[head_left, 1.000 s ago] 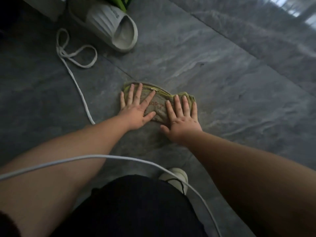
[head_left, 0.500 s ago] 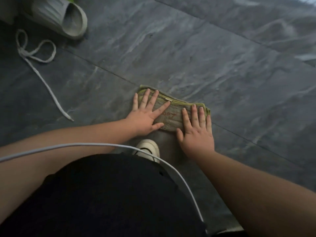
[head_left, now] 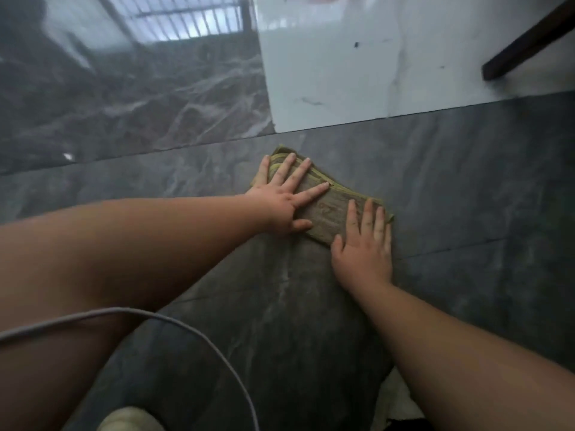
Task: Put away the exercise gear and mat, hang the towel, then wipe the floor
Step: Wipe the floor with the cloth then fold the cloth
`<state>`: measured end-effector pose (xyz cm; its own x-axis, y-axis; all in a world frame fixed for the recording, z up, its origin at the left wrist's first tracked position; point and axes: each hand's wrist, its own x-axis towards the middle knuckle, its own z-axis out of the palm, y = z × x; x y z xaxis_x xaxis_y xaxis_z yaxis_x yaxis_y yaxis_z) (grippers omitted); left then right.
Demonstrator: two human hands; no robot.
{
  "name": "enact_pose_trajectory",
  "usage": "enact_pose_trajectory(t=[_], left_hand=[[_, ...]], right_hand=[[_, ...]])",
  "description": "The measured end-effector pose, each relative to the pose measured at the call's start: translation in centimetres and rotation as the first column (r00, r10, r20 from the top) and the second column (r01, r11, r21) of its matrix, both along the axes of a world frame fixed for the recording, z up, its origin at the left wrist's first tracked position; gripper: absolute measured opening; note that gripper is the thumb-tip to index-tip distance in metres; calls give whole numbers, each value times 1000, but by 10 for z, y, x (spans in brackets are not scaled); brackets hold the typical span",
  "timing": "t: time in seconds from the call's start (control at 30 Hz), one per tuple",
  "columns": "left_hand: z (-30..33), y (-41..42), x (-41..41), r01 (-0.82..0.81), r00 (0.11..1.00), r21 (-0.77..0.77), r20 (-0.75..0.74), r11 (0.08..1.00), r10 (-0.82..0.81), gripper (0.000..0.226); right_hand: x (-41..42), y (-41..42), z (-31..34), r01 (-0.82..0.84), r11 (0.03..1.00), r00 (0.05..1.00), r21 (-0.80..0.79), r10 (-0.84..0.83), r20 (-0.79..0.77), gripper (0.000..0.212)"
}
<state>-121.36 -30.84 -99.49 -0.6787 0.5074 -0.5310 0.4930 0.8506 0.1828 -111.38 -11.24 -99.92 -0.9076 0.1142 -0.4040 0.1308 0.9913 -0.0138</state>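
A folded olive-green cloth (head_left: 334, 209) lies flat on the dark grey marble floor (head_left: 466, 188), just this side of a tile joint. My left hand (head_left: 284, 199) presses on its left half with the fingers spread. My right hand (head_left: 364, 250) presses on its right end, palm partly on the floor and fingers straight. Neither hand grips the cloth; both lie flat on top of it. Most of the cloth's middle shows between the hands. No exercise gear, mat or towel rack is in view.
A white marble tile (head_left: 373, 73) begins just beyond the cloth. A dark furniture leg (head_left: 529, 38) stands on it at the upper right. A pale cable (head_left: 186, 325) loops across my left forearm. A light shoe toe (head_left: 130, 418) shows at the bottom edge.
Both hands have slid the cloth across the floor, and the view has swung with them. The slipper and white cord have left the view; the white tile and dark leg have appeared.
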Motion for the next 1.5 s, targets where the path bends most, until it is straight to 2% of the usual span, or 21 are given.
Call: enact_pose_trajectory(t=[0.13, 0.23, 0.47, 0.63, 0.83, 0.97, 1.13, 1.2, 1.33, 1.4, 1.5], left_hand=[[-1, 95, -37, 29, 999, 24, -20, 999, -28, 81], [-4, 132, -40, 11, 999, 64, -32, 998, -9, 81], [-14, 98, -39, 35, 987, 164, -164, 986, -8, 77], [-16, 24, -38, -103, 970, 170, -202, 980, 137, 76], [-12, -105, 5, -390, 899, 94, -175, 916, 401, 76], [-7, -188, 56, -601, 791, 4, -143, 799, 595, 74], [-6, -243, 127, -821, 571, -76, -104, 566, 814, 75], [-7, -239, 147, -866, 499, -85, -108, 492, 860, 76], [-9, -209, 160, -917, 399, -80, -116, 392, 910, 78], [-8, -199, 161, -920, 392, -77, -120, 385, 912, 79], [-6, -186, 170, -901, 434, -66, -112, 429, 894, 80]], right_hand=[[-29, 56, 0, 231, 972, 973, 31, -231, -16, 79], [-39, 90, 3, 312, 949, 950, 55, -311, -21, 82], [-45, 53, -12, 365, 931, 926, 16, -362, -108, 75], [-64, -4, -18, 182, 983, 977, 15, -179, -115, 76], [-80, -117, -17, -155, 988, 981, 2, 154, -120, 76], [-78, -199, -12, -392, 916, 919, -79, 385, -88, 77], [-64, -269, -12, -686, 718, 727, -119, 679, -101, 75], [-55, -275, -15, -731, 670, 682, -126, 721, -124, 74], [-38, -256, -17, -747, 651, 665, -136, 731, -155, 71], [-30, -245, -15, -730, 665, 683, -156, 716, -143, 70], [-13, -227, -13, -685, 708, 728, -170, 674, -125, 70]])
